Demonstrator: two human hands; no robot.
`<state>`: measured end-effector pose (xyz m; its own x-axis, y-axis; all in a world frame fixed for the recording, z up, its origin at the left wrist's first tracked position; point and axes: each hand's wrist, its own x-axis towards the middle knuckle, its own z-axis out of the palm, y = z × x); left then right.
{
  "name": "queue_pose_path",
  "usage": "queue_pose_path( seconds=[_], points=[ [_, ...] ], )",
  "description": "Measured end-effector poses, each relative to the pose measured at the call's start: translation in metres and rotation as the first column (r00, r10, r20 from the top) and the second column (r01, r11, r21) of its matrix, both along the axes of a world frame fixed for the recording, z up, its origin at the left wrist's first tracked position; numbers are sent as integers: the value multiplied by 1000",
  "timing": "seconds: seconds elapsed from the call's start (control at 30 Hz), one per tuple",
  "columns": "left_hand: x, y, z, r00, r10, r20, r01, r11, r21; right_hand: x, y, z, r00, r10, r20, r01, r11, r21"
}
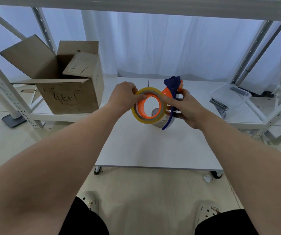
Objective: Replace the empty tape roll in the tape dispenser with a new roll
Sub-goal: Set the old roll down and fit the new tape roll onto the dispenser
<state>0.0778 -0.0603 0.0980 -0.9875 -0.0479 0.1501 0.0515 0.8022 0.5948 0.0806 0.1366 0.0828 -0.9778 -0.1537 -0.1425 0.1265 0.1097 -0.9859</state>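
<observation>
Above the white table (153, 150), the left hand (124, 97) and right hand (187, 107) clamped roll (137, 114) and dispenser (172, 92); seemingly half-seated, the roll could slip off crooked.

Yellowish tape roll (137, 114) apparently seated on orange-blue dispenser (171, 92).

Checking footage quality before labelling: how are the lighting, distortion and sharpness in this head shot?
Head view: soft, even backlight through the white curtain, faint shadows on the table; wide-angle lens bows the shelf posts and stretches the forearms; tape roll, dispenser, left hand and right hand are slightly soft, no glare.
</observation>
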Motion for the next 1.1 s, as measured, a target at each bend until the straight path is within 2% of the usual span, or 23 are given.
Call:
queue_pose_path(
  seconds=[0.13, 0.23, 0.33, 0.4, 0.47, 0.53, 0.6, 0.7, 0.77, 0.83, 0.97, 1.1],
  points=[
    [2, 5, 4, 1000, -18, -6, 18, 999, 50, 0, 7, 3, 1000, 14, -15, -15, 1000, -9],
    [8, 7, 6, 993, -107, 43, 96, 972, 213, 2, 17, 6, 998, 15, -53, -17, 999, -28],
    [14, 12, 11, 953, -205, 225, 105, 915, 389, 5, 20, 10, 995, 64, -79, -67, 997, -32],
    [17, 14, 12, 893, -294, 342, 125, 889, 440, 6, 16, 12, 992, 91, -83, -95, 994, -46],
    [16, 15, 12, 913, -292, 283, 160, 898, 410, 6, 11, 12, 994, 87, -73, -95, 989, -116],
    [13, 17, 13, 970, -195, 147, 122, 908, 401, 5, 7, 12, 996, 72, -55, -82, 975, -208],
    [10, 20, 13, 990, -122, 75, 79, 904, 420, 5, 6, 12, 997, 67, -43, -76, 962, -263],
    [9, 20, 12, 977, -160, 139, 80, 886, 456, 3, 5, 11, 997, 67, -33, -73, 958, -278],
    [9, 17, 12, 956, -198, 216, 39, 816, 576, 2, 6, 9, 997, 62, -35, -70, 959, -275],
    [8, 13, 12, 951, -203, 233, 7, 768, 641, 1, 8, 7, 998, 52, -35, -58, 970, -238],
    [9, 15, 7, 947, -237, 217, 62, 798, 600, 2, 3, 3, 1000, -29, 0, 29, 993, -112],
    [11, 23, 8, 959, -184, 215, 13, 787, 617, 1, -6, 7, 995, -72, 71, 82, 985, -155]
  ],
)
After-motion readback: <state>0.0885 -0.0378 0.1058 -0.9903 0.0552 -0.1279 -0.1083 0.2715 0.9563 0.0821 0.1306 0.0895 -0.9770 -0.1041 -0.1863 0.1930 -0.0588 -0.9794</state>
